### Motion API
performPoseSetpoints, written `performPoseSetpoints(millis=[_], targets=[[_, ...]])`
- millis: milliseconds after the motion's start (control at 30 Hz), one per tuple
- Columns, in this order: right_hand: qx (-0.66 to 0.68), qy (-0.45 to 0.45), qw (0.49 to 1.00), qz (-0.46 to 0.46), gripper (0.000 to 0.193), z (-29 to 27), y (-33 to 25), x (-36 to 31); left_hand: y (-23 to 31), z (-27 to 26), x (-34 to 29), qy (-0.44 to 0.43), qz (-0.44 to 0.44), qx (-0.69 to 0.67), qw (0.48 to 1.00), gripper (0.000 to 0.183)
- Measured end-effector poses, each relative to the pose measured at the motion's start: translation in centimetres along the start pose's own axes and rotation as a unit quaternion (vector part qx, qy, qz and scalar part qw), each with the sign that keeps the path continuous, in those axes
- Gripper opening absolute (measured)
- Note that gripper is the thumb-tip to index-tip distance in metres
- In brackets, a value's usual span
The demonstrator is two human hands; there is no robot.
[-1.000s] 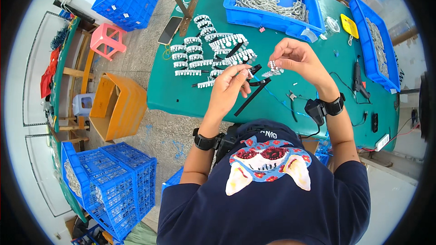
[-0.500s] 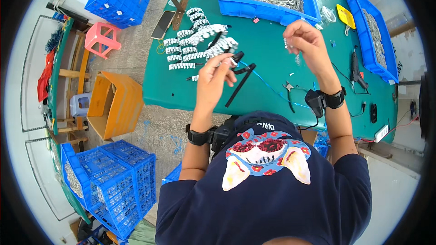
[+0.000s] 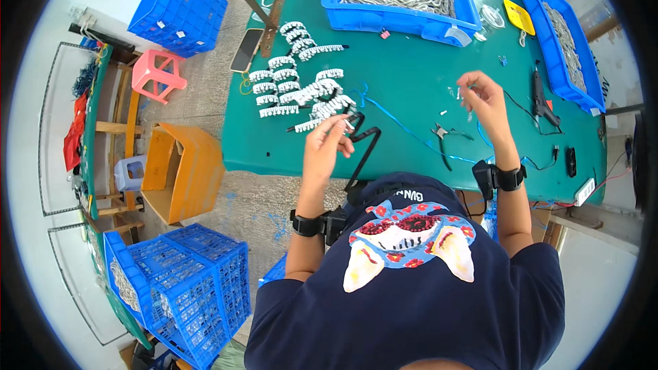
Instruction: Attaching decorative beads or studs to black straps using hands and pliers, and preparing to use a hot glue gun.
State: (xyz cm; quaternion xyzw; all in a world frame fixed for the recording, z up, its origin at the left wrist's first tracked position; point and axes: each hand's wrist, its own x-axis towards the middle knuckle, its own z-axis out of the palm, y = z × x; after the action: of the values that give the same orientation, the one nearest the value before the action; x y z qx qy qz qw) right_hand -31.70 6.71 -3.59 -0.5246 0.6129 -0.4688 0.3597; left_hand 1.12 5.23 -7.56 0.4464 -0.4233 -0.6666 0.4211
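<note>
My left hand is closed, thumb against fingers, on the end of a black strip. The strip bends and trails down toward the table's front edge. Beyond that hand lies a bunch of coiled white toothed strips on black backing; the nearest coils reach almost to my fingertips. Over the table's right half my right hand is raised with curled fingers. Small whitish bits show by its fingertips; what the fingers pinch is too small to make out.
Pliers, a thin blue cord and a black glue gun lie on the green table. Blue trays of grey cords stand at the back and right. A phone rests near the left edge beside a metal post.
My left hand has come a little nearer with the black strip, and the coils behind it show more. My right hand has moved down and right, away from the back tray.
</note>
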Motion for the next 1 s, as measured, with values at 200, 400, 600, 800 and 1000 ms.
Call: performPoseSetpoints(millis=[200, 400, 600, 800, 1000], targets=[[0.424, -0.15, 0.89, 0.076, 0.012, 4.5, -2.9, 0.8, -0.3, 0.5, 0.2, -0.031, -0.011, -0.002, 0.999, 0.027], [0.476, -0.129, 0.864, 0.104, 0.012, 6.2, -2.4, 3.9, 0.4, -0.2, 0.0, -0.017, 0.003, 0.002, 1.0, 0.026], [0.274, -0.025, 0.957, 0.09, 0.012, 6.5, 1.8, 4.0, 0.2, -0.3, 0.0, -0.012, 0.002, 0.027, 1.0, 0.027], [0.167, -0.106, 0.979, -0.053, 0.013, 10.8, 0.5, 2.2, -0.9, 0.8, 1.3, -0.064, 0.028, 0.191, 0.979, 0.029], [0.121, -0.067, 0.988, -0.068, 0.01, 13.2, -0.2, 0.6, -0.3, 3.6, 2.6, -0.094, -0.015, 0.135, 0.986, 0.035]])
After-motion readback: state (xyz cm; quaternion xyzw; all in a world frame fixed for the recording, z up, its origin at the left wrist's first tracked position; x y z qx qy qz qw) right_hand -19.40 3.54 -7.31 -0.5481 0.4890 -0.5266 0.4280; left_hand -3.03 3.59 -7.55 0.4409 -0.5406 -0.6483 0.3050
